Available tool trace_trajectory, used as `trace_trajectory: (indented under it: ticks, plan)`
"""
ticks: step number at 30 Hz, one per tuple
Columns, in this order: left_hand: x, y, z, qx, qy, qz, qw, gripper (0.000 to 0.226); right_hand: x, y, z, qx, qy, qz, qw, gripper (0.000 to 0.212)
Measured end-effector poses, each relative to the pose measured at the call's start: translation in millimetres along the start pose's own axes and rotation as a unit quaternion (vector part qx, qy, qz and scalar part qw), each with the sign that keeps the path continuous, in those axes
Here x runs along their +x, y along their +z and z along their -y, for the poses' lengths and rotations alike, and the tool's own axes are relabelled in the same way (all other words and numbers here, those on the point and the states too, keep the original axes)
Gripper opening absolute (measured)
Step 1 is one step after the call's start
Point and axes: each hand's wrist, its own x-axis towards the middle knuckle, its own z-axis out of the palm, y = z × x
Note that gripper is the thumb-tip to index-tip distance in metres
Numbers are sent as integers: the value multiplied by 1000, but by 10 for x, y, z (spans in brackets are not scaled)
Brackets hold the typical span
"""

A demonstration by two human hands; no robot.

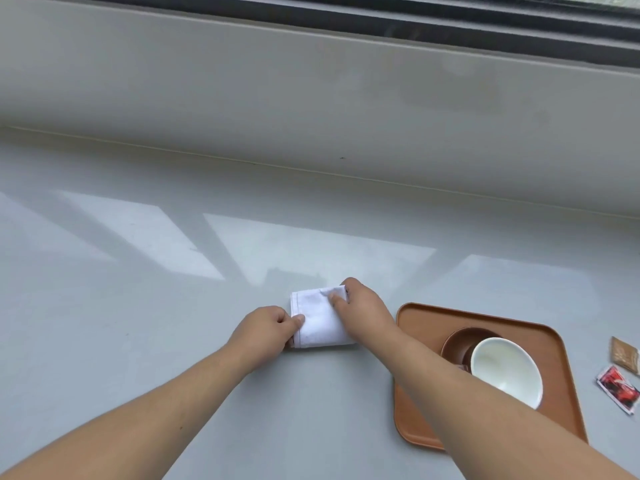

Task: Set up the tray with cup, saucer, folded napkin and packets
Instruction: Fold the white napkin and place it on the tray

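A white folded napkin lies on the grey counter, left of the tray. My left hand pinches its near left corner. At the far right corner, my right hand grips the cloth with thumb on top. The brown tray sits to the right and holds a brown saucer with a white cup on it. My right forearm crosses the tray's near left part. Two packets lie on the counter right of the tray: a tan one and a red one.
A pale wall rises behind the counter, with a dark window frame above it. Bright window reflections fall across the glossy surface beyond the napkin.
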Motion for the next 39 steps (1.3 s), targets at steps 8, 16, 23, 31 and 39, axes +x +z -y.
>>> trace_trajectory:
  ticks: [8, 16, 23, 31, 39]
  plan:
    - [7, 16, -115, 133, 0, -74, 988, 58, -72, 47, -37, -66, 72, -36, 995, 46]
    - [-136, -202, -193, 178, 127, -47, 975, 111, -386, 27, 134, 27, -73, 47, 996, 16]
    - [-529, -481, -318, -77, 99, 229, 965, 34, -835, -419, 350, 140, -62, 113, 982, 24]
    - [-960, -7, -476, -103, 103, 220, 965, 22, -1194, -1037, 207, -21, 5, 111, 994, 6]
    - [-1001, 611, -493, -76, 59, 198, 975, 21, -1070, -1166, -175, -153, -23, 98, 983, 8]
